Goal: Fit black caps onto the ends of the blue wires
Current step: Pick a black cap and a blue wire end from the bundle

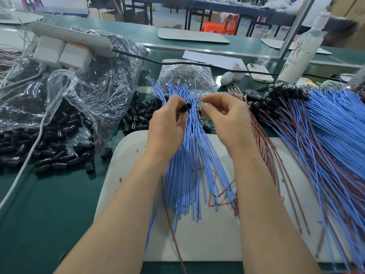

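A loose bundle of blue wires (194,175) fans across a white board (207,240), their bare ends pointing away from me. My left hand (166,127) pinches a black cap (185,107) above the bundle, its open mouth turned right. My right hand (227,115) is level with it, fingers curled, pinching something small and dark at the fingertips; what it is stays unclear. The two hands are a small gap apart. Loose black caps (59,155) lie heaped on the green table to the left.
Clear plastic bags (94,91) of caps sit at left under a white power strip (65,44) with a black cord. Blue and brown wires (325,135) with black caps on their far ends pile at right. A phone (259,73) and bottle (300,54) stand behind.
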Tool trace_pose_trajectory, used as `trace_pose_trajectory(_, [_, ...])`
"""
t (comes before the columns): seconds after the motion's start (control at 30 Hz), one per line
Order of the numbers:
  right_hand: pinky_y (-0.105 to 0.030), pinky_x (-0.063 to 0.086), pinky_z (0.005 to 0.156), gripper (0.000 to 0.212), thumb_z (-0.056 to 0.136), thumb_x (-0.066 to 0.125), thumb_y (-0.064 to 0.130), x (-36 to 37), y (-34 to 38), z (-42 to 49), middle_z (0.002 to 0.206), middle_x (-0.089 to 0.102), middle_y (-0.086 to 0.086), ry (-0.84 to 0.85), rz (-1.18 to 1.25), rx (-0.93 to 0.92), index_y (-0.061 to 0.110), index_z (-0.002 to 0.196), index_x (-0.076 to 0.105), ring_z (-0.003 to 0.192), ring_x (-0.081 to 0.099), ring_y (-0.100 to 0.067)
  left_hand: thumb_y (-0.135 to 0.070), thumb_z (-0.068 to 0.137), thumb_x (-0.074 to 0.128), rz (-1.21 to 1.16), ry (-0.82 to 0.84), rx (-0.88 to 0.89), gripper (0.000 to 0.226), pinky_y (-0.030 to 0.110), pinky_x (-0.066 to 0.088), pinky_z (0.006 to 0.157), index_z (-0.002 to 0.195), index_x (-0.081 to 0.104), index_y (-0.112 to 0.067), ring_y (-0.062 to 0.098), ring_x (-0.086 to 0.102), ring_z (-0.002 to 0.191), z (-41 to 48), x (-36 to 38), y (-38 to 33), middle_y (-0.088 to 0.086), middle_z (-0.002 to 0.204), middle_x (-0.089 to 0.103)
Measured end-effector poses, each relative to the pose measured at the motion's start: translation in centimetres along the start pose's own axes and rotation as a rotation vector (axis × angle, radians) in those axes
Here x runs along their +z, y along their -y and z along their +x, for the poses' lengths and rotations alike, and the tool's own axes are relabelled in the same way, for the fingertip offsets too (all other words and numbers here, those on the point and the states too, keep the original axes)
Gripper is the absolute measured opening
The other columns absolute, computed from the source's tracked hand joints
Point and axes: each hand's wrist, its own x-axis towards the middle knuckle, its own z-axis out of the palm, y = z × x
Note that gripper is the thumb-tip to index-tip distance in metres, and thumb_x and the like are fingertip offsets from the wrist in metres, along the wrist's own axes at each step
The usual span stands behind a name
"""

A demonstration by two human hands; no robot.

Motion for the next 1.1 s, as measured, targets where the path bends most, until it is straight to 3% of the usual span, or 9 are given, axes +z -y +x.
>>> trace_pose_trajectory(0.1, [-0.033,0.056,0.086,0.015,0.086,0.064,0.002,0.4,0.1,-0.1,0.087,0.070,0.001,0.031,0.026,0.011,0.014,0.093,0.068,0.085,0.068,-0.013,-0.004,0.089,0.058,-0.060,-0.037,-0.034,0.013,0.018,0.048,0.077,0.100,0.057,-0.011,0.011,0.062,0.082,0.2,-0.1,0.1,-0.003,0.089,0.065])
trace_pose_trajectory(0.27, [-0.032,0.056,0.082,0.008,0.088,0.064,0.007,1.0,0.2,-0.3,0.082,0.067,0.004,0.034,-0.009,-0.075,0.015,0.091,0.065,0.078,0.066,-0.011,0.000,0.088,0.056,-0.140,-0.078,-0.046,0.014,0.021,0.050,0.082,0.098,0.057,-0.010,0.010,0.062,0.084,0.2,-0.2,0.0,-0.007,0.088,0.063])
trace_pose_trajectory(0.5, [-0.011,0.046,0.069,0.005,0.089,0.064,0.010,1.3,0.1,-0.6,0.073,0.061,0.014,-0.021,-0.125,-0.230,0.014,0.086,0.063,0.068,0.058,0.003,0.000,0.088,0.053,-0.154,-0.049,-0.027,0.017,0.024,0.050,0.083,0.094,0.055,-0.017,0.011,0.062,0.085,0.0,-0.3,-0.4,-0.004,0.087,0.064])
trace_pose_trajectory(0.63, [-0.009,0.045,0.068,0.006,0.089,0.064,0.011,1.3,0.0,-0.6,0.071,0.059,0.016,-0.052,-0.168,-0.228,0.015,0.085,0.062,0.066,0.056,0.005,-0.002,0.089,0.055,-0.129,-0.044,-0.024,0.013,0.023,0.050,0.082,0.098,0.059,-0.011,0.013,0.062,0.085,0.0,-0.1,-0.3,-0.002,0.089,0.065])
trace_pose_trajectory(0.77, [-0.008,0.043,0.066,0.006,0.090,0.062,0.014,0.0,-1.0,0.2,0.072,0.058,0.016,-0.233,-0.191,-0.160,0.018,0.086,0.059,0.063,0.054,0.006,-0.006,0.090,0.058,-0.125,-0.097,-0.063,0.014,0.009,0.045,0.074,0.103,0.059,-0.012,0.002,0.059,0.077,0.2,-0.2,0.0,-0.011,0.085,0.062])
trace_pose_trajectory(0.87, [-0.005,0.039,0.059,0.012,0.088,0.060,0.009,-0.9,-2.7,0.8,0.073,0.056,0.012,-0.228,-0.299,-0.002,0.019,0.085,0.056,0.065,0.053,0.000,-0.008,0.091,0.059,-0.147,-0.113,-0.101,0.013,0.004,0.042,0.069,0.102,0.058,-0.016,-0.008,0.056,0.073,0.3,-0.2,0.0,-0.018,0.082,0.059])
trace_pose_trajectory(1.0, [-0.027,0.048,0.070,0.017,0.084,0.054,0.002,-0.7,-4.5,1.1,0.081,0.064,0.000,-0.177,-0.395,0.147,0.015,0.087,0.065,0.077,0.058,-0.016,-0.009,0.091,0.059,-0.158,-0.094,-0.101,0.014,0.005,0.043,0.070,0.103,0.058,-0.015,-0.002,0.057,0.076,0.2,-0.2,-0.2,-0.018,0.082,0.059])
trace_pose_trajectory(1.1, [-0.020,0.043,0.080,0.026,0.088,0.050,0.002,-0.4,-4.7,1.1,0.102,0.069,-0.006,-0.141,-0.455,0.140,0.011,0.104,0.069,0.093,0.062,-0.017,-0.011,0.092,0.059,-0.150,-0.089,-0.105,0.015,0.004,0.043,0.070,0.107,0.059,-0.013,-0.004,0.057,0.075,0.2,-0.1,-0.1,-0.019,0.082,0.059])
